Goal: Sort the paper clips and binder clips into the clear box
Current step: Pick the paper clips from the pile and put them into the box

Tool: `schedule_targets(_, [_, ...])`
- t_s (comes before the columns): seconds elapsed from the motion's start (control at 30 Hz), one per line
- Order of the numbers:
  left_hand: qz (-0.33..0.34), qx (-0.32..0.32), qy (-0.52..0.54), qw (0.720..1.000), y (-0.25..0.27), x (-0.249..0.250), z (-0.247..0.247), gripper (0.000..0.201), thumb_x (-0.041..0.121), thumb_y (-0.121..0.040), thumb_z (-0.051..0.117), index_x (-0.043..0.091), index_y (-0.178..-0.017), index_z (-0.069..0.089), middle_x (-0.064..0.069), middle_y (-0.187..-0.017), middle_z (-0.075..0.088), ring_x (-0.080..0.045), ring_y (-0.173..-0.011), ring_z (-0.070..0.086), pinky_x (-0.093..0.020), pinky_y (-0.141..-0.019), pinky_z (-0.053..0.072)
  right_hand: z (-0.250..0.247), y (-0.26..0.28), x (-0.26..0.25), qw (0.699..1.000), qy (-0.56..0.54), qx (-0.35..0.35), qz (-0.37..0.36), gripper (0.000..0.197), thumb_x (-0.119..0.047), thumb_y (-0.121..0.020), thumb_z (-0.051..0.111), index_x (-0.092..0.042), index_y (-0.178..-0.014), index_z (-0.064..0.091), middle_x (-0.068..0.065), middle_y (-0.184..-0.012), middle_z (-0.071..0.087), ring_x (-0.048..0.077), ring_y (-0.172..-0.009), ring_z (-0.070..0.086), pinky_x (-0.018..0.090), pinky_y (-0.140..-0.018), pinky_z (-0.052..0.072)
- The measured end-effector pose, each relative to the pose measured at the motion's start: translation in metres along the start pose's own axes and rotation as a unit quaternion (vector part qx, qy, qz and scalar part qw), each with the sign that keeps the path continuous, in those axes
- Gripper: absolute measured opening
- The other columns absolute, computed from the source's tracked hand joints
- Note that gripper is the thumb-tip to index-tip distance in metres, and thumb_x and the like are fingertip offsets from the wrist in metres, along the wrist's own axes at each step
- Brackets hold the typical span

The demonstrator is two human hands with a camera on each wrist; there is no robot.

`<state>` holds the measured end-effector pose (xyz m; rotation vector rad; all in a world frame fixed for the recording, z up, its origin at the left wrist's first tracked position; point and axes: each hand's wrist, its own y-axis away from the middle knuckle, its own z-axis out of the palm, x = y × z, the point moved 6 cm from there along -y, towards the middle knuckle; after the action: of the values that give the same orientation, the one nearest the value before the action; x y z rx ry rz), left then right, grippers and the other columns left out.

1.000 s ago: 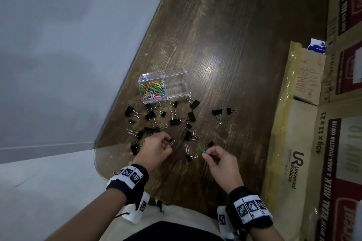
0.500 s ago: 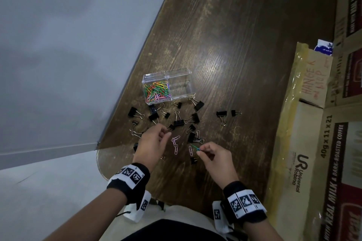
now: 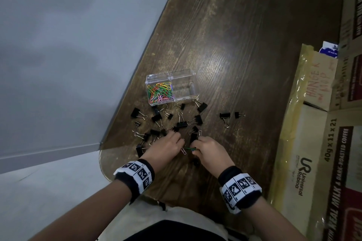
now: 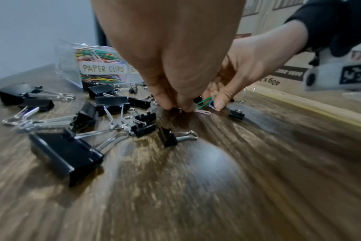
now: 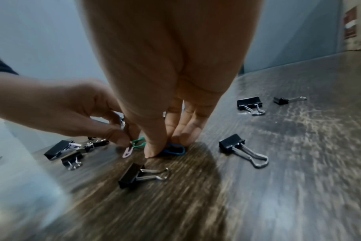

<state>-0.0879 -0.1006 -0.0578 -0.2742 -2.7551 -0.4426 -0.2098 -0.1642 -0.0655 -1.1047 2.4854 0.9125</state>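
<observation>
The clear box [image 3: 182, 76] stands on the dark wooden table [image 3: 244, 45]. Its left compartment, labelled PAPER CLIPS [image 4: 103, 68], holds several coloured paper clips [image 3: 160, 92]; the right compartment looks empty. Several black binder clips [image 3: 182, 123] lie scattered in front of it. My left hand [image 3: 181, 144] pinches the top of a pink paper clip [image 5: 127, 151] that touches the table. Close beside it, my right hand [image 3: 195, 147] holds a green paper clip [image 5: 139, 143] and pinches a blue paper clip [image 5: 174, 150] on the tabletop.
Cardboard boxes [image 3: 323, 143] stand along the table's right side. The table's left edge [image 3: 125, 92] runs diagonally by a grey wall. Two binder clips [image 3: 225, 116] lie apart on the right. One binder clip [image 5: 132, 176] lies just in front of my right hand.
My left hand has moved right and taken hold of the pink paper clip. My right hand, still with the green clip, has come down to the left onto the blue clip.
</observation>
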Motion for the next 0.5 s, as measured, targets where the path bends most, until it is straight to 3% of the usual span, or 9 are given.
schedule_targets(0.13, [0.056, 0.007, -0.062, 0.996, -0.004, 0.003, -0.005, 0.034, 0.001, -0.073, 0.034, 0.011, -0.082, 0.066, -0.004, -0.077, 0.062, -0.02, -0.067, 0.058, -0.027, -0.055, 0.048, 0.0, -0.002, 0.005, 0.999, 0.025, -0.023, -0.001, 0.016, -0.025, -0.098, 0.056, -0.016, -0.108, 0.065, -0.001, -0.109, 0.058, 0.018, -0.105, 0.053, 0.034, -0.081, 0.051])
schedule_targets(0.23, [0.075, 0.004, -0.068, 0.995, -0.006, 0.004, -0.007, 0.022, 0.0, -0.066, 0.055, 0.013, -0.081, 0.064, -0.001, -0.074, 0.061, -0.017, -0.064, 0.056, -0.025, -0.057, 0.046, 0.002, -0.002, 0.005, 0.998, 0.057, -0.03, -0.015, 0.019, -0.028, -0.101, 0.052, -0.016, -0.112, 0.061, 0.0, -0.115, 0.056, 0.017, -0.108, 0.051, 0.031, -0.082, 0.05])
schedule_targets(0.3, [0.024, 0.008, 0.006, 1.0, -0.007, -0.004, -0.006, 0.024, 0.0, -0.067, 0.064, 0.014, -0.086, 0.062, 0.0, -0.078, 0.061, -0.016, -0.068, 0.056, -0.024, -0.062, 0.048, 0.006, -0.001, 0.005, 0.997, 0.07, -0.03, -0.022, 0.021, -0.029, -0.102, 0.05, -0.015, -0.115, 0.059, 0.001, -0.119, 0.054, 0.018, -0.111, 0.049, 0.03, -0.083, 0.05])
schedule_targets(0.4, [-0.098, 0.04, 0.165, 0.981, -0.004, -0.021, -0.008, 0.011, 0.013, -0.092, 0.059, 0.014, -0.103, 0.059, 0.0, -0.093, 0.061, -0.016, -0.085, 0.056, -0.035, -0.079, 0.05, 0.009, 0.001, 0.008, 0.997, 0.071, -0.025, -0.027, 0.022, -0.029, -0.102, 0.051, -0.015, -0.118, 0.059, 0.002, -0.121, 0.054, 0.018, -0.112, 0.049, 0.028, -0.084, 0.049])
schedule_targets(0.5, [-0.154, 0.141, 0.267, 0.941, 0.003, -0.034, -0.03, 0.011, 0.016, -0.092, 0.063, 0.02, -0.102, 0.061, 0.009, -0.088, 0.061, -0.005, -0.079, 0.056, -0.029, -0.074, 0.051, 0.01, 0.004, 0.011, 0.999, 0.041, -0.025, -0.007, 0.021, -0.03, -0.101, 0.052, -0.017, -0.116, 0.059, -0.001, -0.122, 0.051, 0.014, -0.112, 0.047, 0.027, -0.087, 0.049])
